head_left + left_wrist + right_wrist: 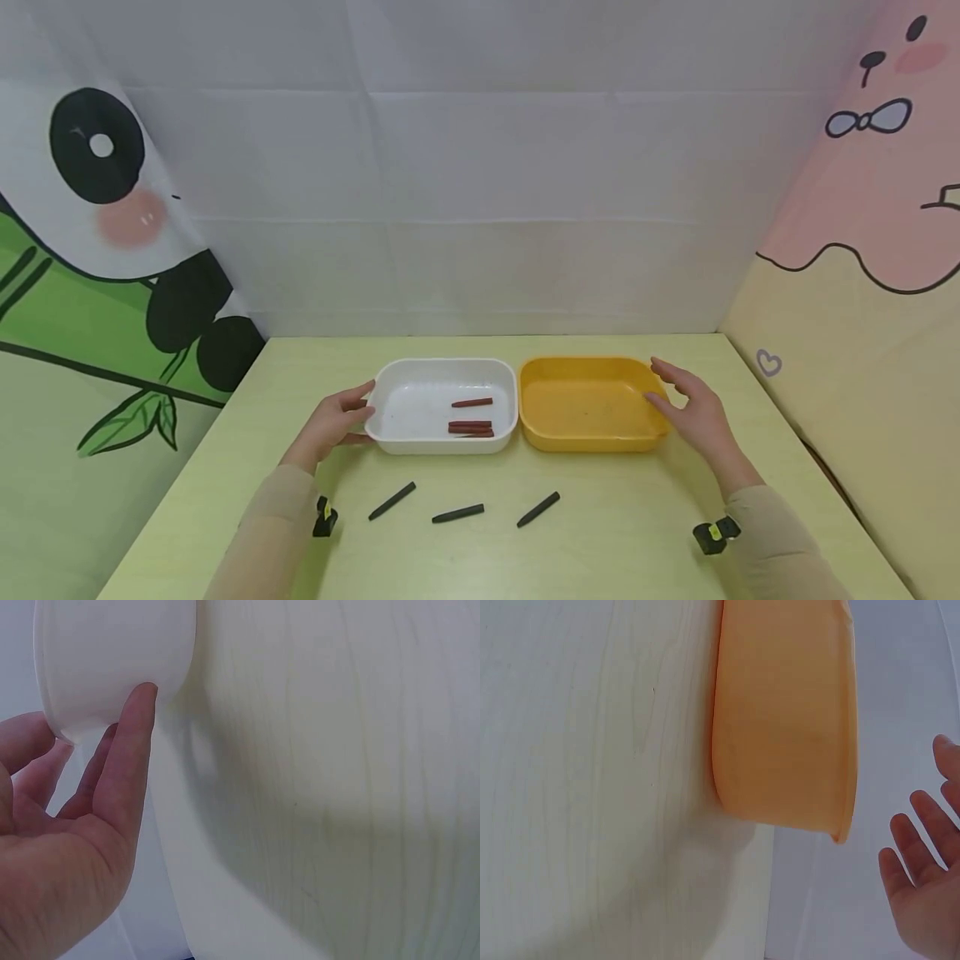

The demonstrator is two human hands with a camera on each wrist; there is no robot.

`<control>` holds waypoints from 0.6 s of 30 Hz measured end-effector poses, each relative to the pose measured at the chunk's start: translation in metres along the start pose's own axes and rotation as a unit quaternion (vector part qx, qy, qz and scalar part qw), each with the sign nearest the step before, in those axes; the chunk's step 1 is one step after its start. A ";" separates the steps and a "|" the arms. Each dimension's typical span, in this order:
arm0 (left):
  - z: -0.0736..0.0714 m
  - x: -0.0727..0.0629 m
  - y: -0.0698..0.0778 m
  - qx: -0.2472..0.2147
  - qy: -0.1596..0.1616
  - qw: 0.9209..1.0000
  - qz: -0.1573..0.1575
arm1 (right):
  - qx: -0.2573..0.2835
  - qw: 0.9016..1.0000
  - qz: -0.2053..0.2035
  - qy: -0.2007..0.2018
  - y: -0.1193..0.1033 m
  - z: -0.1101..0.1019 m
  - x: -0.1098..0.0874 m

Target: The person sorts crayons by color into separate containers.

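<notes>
A white tray and a yellow tray stand side by side on the table. My left hand touches the white tray's left end, its fingers fairly straight. One long finger lies against the tray's outer wall in the left wrist view. Beyond the yellow tray's right end is my right hand; the right wrist view shows its spread fingers apart from the tray's wall. Inside the white tray lie several reddish-brown crayons, some bunched near its front wall.
Three dark crayons lie spaced apart in front of the trays: a left one, a middle one and a right one. Behind the pale wooden table hangs a white cloth, with printed cloths at both sides.
</notes>
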State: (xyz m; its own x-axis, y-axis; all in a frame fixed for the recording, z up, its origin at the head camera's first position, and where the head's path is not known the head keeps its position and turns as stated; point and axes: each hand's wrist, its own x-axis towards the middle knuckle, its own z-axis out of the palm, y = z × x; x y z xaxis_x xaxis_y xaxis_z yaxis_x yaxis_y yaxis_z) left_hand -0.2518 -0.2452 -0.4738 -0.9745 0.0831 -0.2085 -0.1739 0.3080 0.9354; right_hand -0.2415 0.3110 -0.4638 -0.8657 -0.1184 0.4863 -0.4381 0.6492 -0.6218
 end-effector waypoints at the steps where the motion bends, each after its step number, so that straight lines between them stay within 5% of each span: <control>1: 0.000 0.000 0.000 0.001 0.001 1.000 -0.002 | 0.002 1.000 0.005 -0.001 0.002 -0.002 0.000; 11: 0.000 -0.001 0.002 0.007 0.000 1.000 0.001 | 0.042 0.986 0.146 -0.063 0.020 -0.018 -0.001; 18: 0.001 -0.006 0.002 0.016 0.000 1.000 0.021 | 0.095 0.977 0.162 -0.101 0.028 -0.020 -0.001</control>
State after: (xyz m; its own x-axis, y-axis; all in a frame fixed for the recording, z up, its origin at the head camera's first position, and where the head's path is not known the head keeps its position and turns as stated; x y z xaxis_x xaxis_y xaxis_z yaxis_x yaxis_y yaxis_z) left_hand -0.2463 -0.2437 -0.4707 -0.9807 0.0965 -0.1700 -0.1291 0.3338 0.9338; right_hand -0.2486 0.3441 -0.4698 -0.9881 -0.0884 0.1257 -0.1535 0.5288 -0.8347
